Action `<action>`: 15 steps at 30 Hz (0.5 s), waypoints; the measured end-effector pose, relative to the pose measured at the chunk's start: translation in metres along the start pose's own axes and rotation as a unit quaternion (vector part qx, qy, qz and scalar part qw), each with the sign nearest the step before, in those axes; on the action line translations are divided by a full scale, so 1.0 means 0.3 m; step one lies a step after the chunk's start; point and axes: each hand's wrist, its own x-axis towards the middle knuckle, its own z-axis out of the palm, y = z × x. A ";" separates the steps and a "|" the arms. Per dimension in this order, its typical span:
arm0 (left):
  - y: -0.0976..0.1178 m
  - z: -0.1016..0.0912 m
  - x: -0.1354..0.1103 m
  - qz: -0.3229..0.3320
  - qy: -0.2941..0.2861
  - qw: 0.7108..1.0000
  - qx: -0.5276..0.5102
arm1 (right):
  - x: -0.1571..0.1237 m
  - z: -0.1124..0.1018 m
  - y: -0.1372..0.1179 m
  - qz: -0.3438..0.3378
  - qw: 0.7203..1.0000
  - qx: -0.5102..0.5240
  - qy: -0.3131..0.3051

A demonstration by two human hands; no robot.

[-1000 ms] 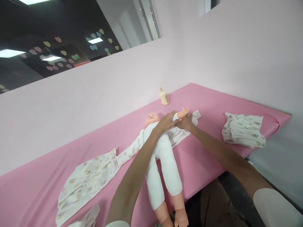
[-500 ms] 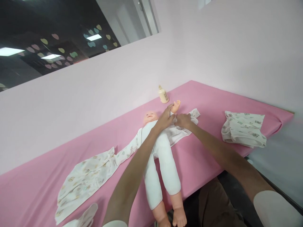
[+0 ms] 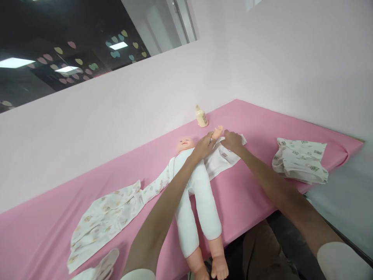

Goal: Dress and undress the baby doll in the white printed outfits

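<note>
A baby doll (image 3: 204,198) in white lies on its back on the pink-covered table (image 3: 262,120), bare feet toward me. My left hand (image 3: 204,147) is closed around the doll's forearm, just below the doll's small hand (image 3: 217,132). Beside it, my right hand (image 3: 232,140) pinches the edge of a white baby garment (image 3: 220,162) spread at that side of the doll. On the other side, a printed shirt part (image 3: 107,216) lies flat, its sleeve (image 3: 157,186) over the doll's other arm. Whether both parts join beneath the doll is hidden.
Behind the doll, a cream pump bottle (image 3: 201,117) stands near the wall (image 3: 145,105). Folded printed clothes (image 3: 301,160) lie at the table's right edge. Another white cloth (image 3: 100,268) lies at the lower left. A dark window (image 3: 72,46) is above.
My right hand has moved slightly up and away from my left hand, spreading the white garment flatter. My left hand stays on the doll's arm.
</note>
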 end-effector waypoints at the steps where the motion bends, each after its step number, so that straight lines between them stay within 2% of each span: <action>1: 0.001 0.001 0.000 0.001 -0.013 1.000 0.011 | 0.013 -0.016 0.018 0.019 0.999 0.035 -0.001; 4: 0.003 0.004 -0.001 0.007 -0.056 0.998 0.040 | 0.035 -0.043 0.057 0.044 0.993 0.110 -0.008; 10: -0.002 -0.001 -0.002 -0.032 -0.170 0.982 0.074 | 0.038 -0.039 0.079 0.087 0.971 0.222 0.015; 13: -0.015 0.009 0.016 -0.037 -0.187 0.979 0.071 | 0.029 -0.050 0.060 0.090 0.966 0.237 0.043; 15: -0.029 0.024 0.032 -0.044 -0.198 0.976 0.085 | 0.011 -0.064 0.034 0.067 0.968 0.234 0.059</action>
